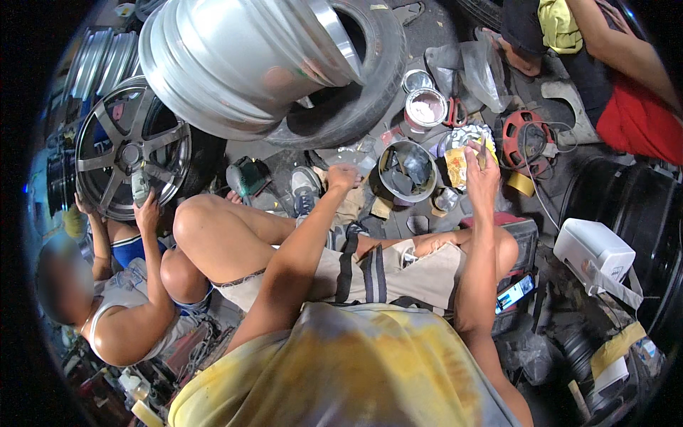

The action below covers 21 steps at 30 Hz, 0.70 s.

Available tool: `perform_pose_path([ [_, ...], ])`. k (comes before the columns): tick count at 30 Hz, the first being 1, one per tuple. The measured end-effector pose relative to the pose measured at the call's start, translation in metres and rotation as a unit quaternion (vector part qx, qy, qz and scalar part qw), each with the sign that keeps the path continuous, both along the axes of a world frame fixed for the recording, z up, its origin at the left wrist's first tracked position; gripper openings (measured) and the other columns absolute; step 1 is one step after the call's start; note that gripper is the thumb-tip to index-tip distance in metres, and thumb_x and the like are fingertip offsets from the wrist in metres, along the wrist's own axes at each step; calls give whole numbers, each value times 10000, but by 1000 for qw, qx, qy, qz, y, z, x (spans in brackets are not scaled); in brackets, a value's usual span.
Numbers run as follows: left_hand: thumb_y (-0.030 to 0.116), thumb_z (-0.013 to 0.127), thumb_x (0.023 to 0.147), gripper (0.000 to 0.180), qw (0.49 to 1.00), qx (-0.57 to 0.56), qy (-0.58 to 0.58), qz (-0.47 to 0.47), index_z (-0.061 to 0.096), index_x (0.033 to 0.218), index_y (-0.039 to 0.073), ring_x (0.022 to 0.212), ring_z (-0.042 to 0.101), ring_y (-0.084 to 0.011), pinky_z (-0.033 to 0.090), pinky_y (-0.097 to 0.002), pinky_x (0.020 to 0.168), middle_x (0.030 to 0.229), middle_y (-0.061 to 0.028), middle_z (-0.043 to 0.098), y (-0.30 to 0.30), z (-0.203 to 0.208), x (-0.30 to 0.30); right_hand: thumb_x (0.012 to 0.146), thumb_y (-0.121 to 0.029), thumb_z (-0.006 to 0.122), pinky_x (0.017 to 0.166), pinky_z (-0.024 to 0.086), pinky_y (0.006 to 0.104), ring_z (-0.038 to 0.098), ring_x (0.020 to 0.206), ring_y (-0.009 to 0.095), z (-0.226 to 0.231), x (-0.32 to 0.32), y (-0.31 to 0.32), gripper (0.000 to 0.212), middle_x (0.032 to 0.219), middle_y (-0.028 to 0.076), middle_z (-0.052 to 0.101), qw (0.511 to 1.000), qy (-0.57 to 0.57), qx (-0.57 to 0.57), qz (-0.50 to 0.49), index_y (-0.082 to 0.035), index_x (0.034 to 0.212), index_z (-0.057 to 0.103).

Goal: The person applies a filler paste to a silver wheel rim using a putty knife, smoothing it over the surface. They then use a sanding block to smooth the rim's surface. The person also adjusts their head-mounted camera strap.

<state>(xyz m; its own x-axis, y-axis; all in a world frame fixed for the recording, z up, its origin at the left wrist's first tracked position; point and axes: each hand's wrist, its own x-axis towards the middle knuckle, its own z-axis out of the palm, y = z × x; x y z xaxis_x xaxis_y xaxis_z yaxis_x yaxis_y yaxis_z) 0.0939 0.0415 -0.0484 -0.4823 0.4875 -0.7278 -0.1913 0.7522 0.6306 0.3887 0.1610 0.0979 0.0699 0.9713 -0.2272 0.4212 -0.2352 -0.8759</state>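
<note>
My right hand [483, 174] is closed in a pinch around a small thin blade-like tool [482, 151], held upright beside a yellow printed packet [456, 169]. My left hand [344, 177] hovers in front of my bent legs with fingers loosely extended, nothing visible in it. Between the two hands stands a round pail [410, 199] with dark flat pieces inside. Behind the pail is an open can [426, 128] of pale pinkish paste. A large silver wheel rim [213, 64] lies over a black tyre [390, 67] straight ahead of me.
At left, a co-worker holds a grey tool [141, 186] against a dark spoked wheel [107, 160]. A green power tool [249, 178] lies nearby. Rightward are a red reel [514, 135], yellow tape roll [521, 184], white box [592, 245], and lit phone [514, 294]. Another person is at upper right.
</note>
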Motion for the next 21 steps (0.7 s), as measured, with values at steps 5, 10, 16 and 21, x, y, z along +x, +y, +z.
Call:
perform_pose_path([
  [5, 104, 672, 929, 173, 990, 109, -74, 51, 729, 1013, -36, 641, 682, -178, 569, -311, 543, 802, -120, 720, 31, -11, -11, 986, -272, 663, 776, 524, 311, 648, 848, 141, -7, 1, -4, 317, 969, 98, 731, 999, -25, 18, 13, -21, 1174, 712],
  [10, 429, 739, 867, 495, 929, -105, 189, -300, 755, 975, -53, 713, 743, -234, 595, -350, 668, 825, -195, 752, 25, 49, -80, 995, -259, 638, 835, 517, 346, 672, 903, 206, -25, 2, -1, 328, 1007, 131, 737, 999, -25, 31, 37, 1, 1189, 687],
  [16, 511, 706, 824, 560, 774, -149, 235, -568, 738, 1128, 41, 1045, 705, -380, 549, -452, 929, 1096, -210, 736, -50, 49, -81, 1017, -272, 582, 953, 478, 366, 653, 1056, 246, -32, -5, -5, 389, 1172, 171, 703, 996, -23, 56, 62, 2, 1289, 624],
  [21, 491, 636, 882, 553, 854, 50, 141, -498, 713, 1106, -9, 1075, 667, -443, 517, -488, 931, 1131, -297, 686, -33, 67, -56, 1045, -279, 529, 828, 486, 333, 624, 877, 190, -44, 6, -24, 398, 994, 100, 679, 997, 55, 30, 39, -10, 1325, 619],
])
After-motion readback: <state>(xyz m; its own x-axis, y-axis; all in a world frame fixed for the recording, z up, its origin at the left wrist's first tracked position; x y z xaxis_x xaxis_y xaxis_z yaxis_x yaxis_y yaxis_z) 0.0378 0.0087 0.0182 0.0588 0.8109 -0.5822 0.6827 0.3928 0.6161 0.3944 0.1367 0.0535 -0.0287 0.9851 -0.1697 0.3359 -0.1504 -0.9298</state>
